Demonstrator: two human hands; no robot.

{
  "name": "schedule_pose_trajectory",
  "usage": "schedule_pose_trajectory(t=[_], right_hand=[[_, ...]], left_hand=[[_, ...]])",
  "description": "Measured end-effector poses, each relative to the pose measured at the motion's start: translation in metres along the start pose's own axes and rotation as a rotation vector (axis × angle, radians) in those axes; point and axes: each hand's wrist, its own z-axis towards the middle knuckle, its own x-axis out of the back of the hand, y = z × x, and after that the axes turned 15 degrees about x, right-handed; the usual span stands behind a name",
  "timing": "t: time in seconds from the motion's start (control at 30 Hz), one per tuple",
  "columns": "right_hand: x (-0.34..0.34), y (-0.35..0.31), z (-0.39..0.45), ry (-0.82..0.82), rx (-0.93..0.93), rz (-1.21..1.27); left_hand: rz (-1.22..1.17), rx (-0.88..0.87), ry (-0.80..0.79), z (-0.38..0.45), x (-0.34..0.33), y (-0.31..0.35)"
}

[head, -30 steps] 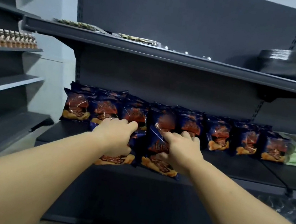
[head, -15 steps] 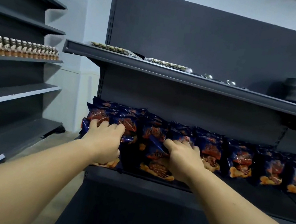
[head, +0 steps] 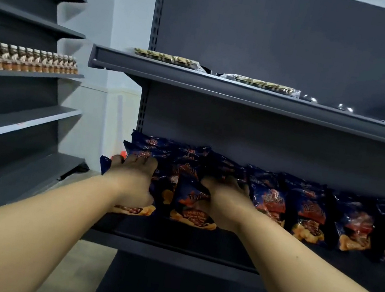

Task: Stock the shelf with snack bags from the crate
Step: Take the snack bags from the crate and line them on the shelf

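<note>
Dark blue snack bags with red and orange print stand in a row point(head: 307, 212) along the dark shelf point(head: 170, 248). My left hand point(head: 130, 181) presses on a snack bag point(head: 136, 210) at the shelf's left end, fingers spread over the bags behind. My right hand point(head: 223, 201) grips another snack bag point(head: 192, 206) just to its right, fingers wrapped round the bag's side. Both bags rest at the front of the row. The crate is out of view.
An upper shelf point(head: 244, 96) carries flat gold-printed packs point(head: 167, 58) and overhangs the bags. To the left stands a second shelving unit with a row of small bottles point(head: 28, 61). A pale wall and floor lie between the two units.
The view has swung left and closer to the shelf. Both hands have pushed their bags further back toward the row at its left end.
</note>
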Motion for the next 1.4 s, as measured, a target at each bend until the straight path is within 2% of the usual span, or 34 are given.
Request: schedule_pose_trajectory(t=[0.17, 0.3, 0.43, 0.63, 0.77, 1.4], right_hand=[[-0.017, 0.002, 0.041, -0.054, -0.055, 0.043], [-0.032, 0.004, 0.061, -0.028, -0.064, 0.083], [-0.032, 0.001, 0.074, -0.031, -0.055, 0.004], [-0.047, 0.002, 0.082, 0.058, -0.073, -0.122], [-0.055, 0.005, 0.087, 0.089, -0.089, -0.177], [-0.060, -0.001, 0.078, 0.137, -0.104, -0.138]], left_hand=[[-0.038, -0.075, -0.039, 0.046, -0.014, -0.020], [-0.067, -0.140, -0.013, 0.068, -0.031, -0.028], [-0.072, -0.183, -0.011, 0.084, -0.037, -0.028], [-0.069, -0.196, -0.004, 0.101, -0.041, -0.028], [-0.056, -0.221, 0.011, 0.109, -0.042, -0.026], [-0.056, -0.331, 0.107, 0.102, -0.049, -0.037]])
